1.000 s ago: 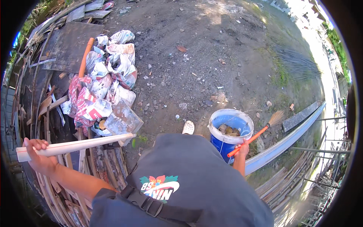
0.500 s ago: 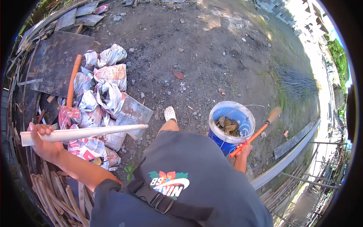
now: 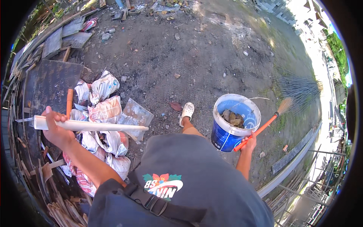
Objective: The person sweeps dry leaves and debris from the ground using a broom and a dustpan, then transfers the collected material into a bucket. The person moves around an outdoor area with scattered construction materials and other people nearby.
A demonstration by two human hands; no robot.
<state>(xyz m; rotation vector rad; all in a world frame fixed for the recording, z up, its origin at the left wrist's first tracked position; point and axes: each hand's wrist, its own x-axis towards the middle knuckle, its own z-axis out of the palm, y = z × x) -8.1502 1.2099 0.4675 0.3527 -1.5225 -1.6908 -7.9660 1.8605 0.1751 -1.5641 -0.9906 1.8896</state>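
My left hand (image 3: 58,132) is closed around a long white pipe (image 3: 102,126), held out level at the left. At the right, my right hand (image 3: 248,143) grips a broom (image 3: 264,126) near the end of its orange handle, bristles pointing away. The same hand is against the rim of a blue bucket (image 3: 227,134) with a white rim, which moves along with me. Stones or rubble chunks (image 3: 233,118) lie inside the bucket. How the fingers hold the rim is partly hidden.
Stuffed sacks (image 3: 106,109) are piled on the left, with an orange pipe (image 3: 69,102) and a dark board (image 3: 56,77). Scrap wood (image 3: 62,212) lies near left. On the right are thin rods (image 3: 298,89) and a long metal beam (image 3: 287,162). Stones dot the dirt ground.
I have stepped forward; the sacks and the ground have slid nearer, and my foot shows farther right. The white pipe, broom and bucket have come along in my hands.
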